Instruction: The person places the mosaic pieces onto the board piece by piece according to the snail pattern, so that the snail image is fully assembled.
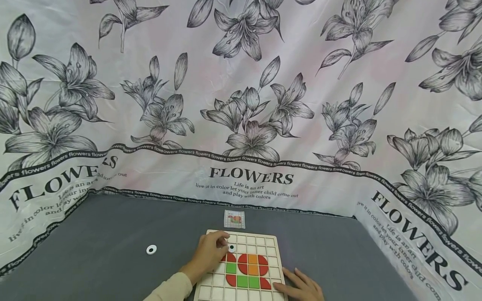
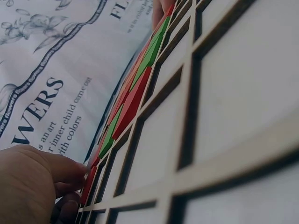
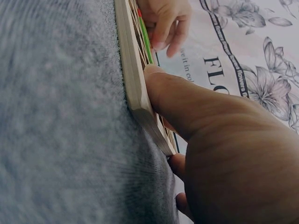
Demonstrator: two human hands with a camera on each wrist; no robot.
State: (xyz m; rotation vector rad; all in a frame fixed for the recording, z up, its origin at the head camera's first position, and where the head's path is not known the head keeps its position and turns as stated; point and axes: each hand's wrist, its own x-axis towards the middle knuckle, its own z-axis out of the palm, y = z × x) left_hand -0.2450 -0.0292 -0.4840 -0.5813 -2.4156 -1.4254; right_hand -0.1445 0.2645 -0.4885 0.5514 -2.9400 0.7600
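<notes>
A wooden grid board (image 1: 277, 251) lies on the grey surface, with red, green and orange tiles (image 1: 253, 271) forming a figure in its cells. My left hand (image 1: 210, 253) is over the board's upper left, fingers bent. Its fingertips are beside a white eye disc (image 1: 231, 248) with a black centre, which sits in a cell. In the left wrist view the left hand (image 2: 35, 179) is beside a red tile (image 2: 88, 186); the disc is not clear there. My right hand (image 1: 303, 286) rests at the board's right edge, its thumb (image 3: 170, 93) on top and other fingers extended.
Another white eye disc (image 1: 151, 249) lies on the grey cloth (image 1: 113, 242), left of the board. A small picture card (image 1: 234, 219) with a coloured grid figure is behind the board. A flower-printed curtain (image 1: 248, 188) surrounds the back and sides.
</notes>
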